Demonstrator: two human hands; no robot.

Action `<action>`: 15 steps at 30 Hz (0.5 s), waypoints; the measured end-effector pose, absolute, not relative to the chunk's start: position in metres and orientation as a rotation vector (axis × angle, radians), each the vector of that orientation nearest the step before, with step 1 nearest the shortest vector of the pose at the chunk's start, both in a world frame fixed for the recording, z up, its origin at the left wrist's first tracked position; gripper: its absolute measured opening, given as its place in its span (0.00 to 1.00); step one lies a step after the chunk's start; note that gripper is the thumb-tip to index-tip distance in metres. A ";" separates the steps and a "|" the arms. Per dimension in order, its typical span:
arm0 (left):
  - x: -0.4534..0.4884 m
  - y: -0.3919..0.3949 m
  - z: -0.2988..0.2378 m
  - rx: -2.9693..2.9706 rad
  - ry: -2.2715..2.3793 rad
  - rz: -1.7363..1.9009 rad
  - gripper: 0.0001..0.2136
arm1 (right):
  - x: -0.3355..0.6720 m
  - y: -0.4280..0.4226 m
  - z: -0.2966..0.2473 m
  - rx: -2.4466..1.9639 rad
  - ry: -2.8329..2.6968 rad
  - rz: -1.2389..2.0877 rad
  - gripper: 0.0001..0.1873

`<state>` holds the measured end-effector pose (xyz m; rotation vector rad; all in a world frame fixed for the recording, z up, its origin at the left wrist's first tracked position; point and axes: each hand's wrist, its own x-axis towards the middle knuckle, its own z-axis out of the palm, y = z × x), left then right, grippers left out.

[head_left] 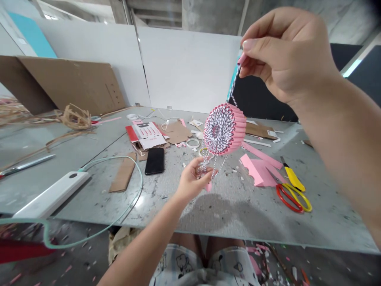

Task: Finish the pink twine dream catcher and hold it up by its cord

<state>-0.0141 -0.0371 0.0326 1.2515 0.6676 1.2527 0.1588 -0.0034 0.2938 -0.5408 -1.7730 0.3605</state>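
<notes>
A round pink paper ornament (224, 129) with a black-and-white twine spiral face hangs in the air above the grey table (226, 206). My right hand (282, 51), raised high at the upper right, pinches the top of its striped hanging cord (234, 85). My left hand (193, 180) reaches up from below and is closed on the twine tassels (210, 163) dangling under the ornament.
Pink paper scraps (260, 167), a yellow utility knife (292, 176) and red-and-yellow scissors (293, 196) lie to the right. A black phone (154, 161), cardboard pieces, tape rings, a white power bank (52, 194) with a green cable and a cardboard sheet lie left.
</notes>
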 end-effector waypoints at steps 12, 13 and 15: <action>-0.015 -0.037 0.010 1.403 0.664 1.307 0.16 | 0.160 -0.005 0.302 -0.521 -1.726 0.356 0.04; -0.015 -0.038 0.008 1.451 0.698 1.330 0.16 | 0.160 -0.005 0.302 -0.530 -1.720 0.357 0.04; -0.015 -0.041 0.007 1.529 0.776 1.402 0.16 | 0.160 -0.004 0.303 -0.547 -1.722 0.343 0.04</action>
